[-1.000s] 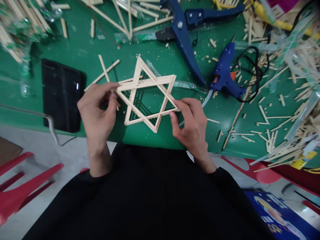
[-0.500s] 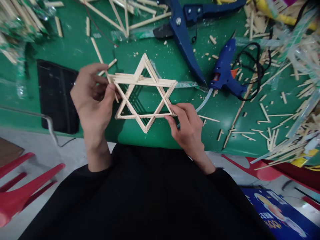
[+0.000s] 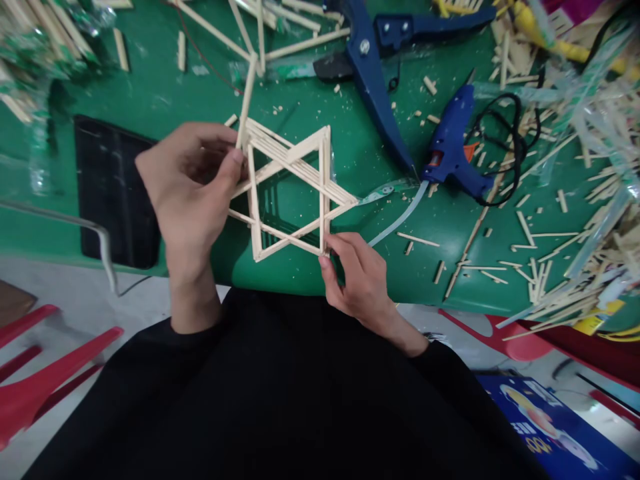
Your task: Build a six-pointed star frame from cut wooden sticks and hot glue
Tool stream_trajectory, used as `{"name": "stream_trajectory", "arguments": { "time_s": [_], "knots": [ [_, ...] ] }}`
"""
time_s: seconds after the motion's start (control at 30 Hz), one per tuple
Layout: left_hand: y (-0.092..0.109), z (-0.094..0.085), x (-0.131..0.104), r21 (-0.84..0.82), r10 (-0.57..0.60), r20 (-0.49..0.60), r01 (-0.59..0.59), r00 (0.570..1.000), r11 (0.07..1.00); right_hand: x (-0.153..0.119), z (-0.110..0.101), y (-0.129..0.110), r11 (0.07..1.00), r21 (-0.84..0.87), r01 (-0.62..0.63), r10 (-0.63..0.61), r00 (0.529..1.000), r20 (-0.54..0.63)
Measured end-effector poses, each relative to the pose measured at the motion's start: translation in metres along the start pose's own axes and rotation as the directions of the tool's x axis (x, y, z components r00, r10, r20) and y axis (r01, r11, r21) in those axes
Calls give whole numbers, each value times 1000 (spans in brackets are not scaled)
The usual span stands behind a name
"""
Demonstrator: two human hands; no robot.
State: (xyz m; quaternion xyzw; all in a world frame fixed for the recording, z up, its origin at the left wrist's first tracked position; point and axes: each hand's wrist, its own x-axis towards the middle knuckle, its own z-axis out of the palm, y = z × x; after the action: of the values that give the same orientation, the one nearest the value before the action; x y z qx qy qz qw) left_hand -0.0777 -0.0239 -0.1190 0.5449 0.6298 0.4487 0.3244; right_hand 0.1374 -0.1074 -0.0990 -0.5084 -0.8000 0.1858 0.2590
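Observation:
A six-pointed star frame (image 3: 325,170) built from layered pale wooden sticks is held low over the green table. My left hand (image 3: 193,177) is closed at its left side, with a wooden stick (image 3: 247,93) between thumb and fingers rising away from me. Whether those fingers also grip the frame, I cannot tell; the hand hides part of the star's left corner. My right hand (image 3: 357,277) pinches the star's lower right tip between thumb and fingers.
Beyond the star lies a blue-handled cutter (image 3: 373,87). A blue glue gun (image 3: 453,137) with a glue stick (image 3: 405,213) in it rests to the right, near scattered stick offcuts (image 3: 537,280). A black tablet-like slab (image 3: 117,193) is at left, and bundled sticks (image 3: 55,30) sit behind it.
The star has turned clockwise, its top point swinging right. My right hand has moved left and nearer to me with its tip. The stick in my left hand now stands more upright.

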Motion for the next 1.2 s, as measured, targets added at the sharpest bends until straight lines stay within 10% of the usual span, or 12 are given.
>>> {"name": "stream_trajectory", "arguments": {
  "time_s": [0.23,0.47,1.2],
  "knots": [
    [39,-23,-23,393,226,93,-244,970,887,19,-19,2,988,-103,111,-128,975,-179],
    [44,-16,-57,296,412,258,-477,874,828,46,-11,11,929,-240,281,-329,924,-195],
    [20,-26,-69,365,323,315,-428,892,827,42,10,23,949,-136,285,-305,939,-161]
  ]
}}
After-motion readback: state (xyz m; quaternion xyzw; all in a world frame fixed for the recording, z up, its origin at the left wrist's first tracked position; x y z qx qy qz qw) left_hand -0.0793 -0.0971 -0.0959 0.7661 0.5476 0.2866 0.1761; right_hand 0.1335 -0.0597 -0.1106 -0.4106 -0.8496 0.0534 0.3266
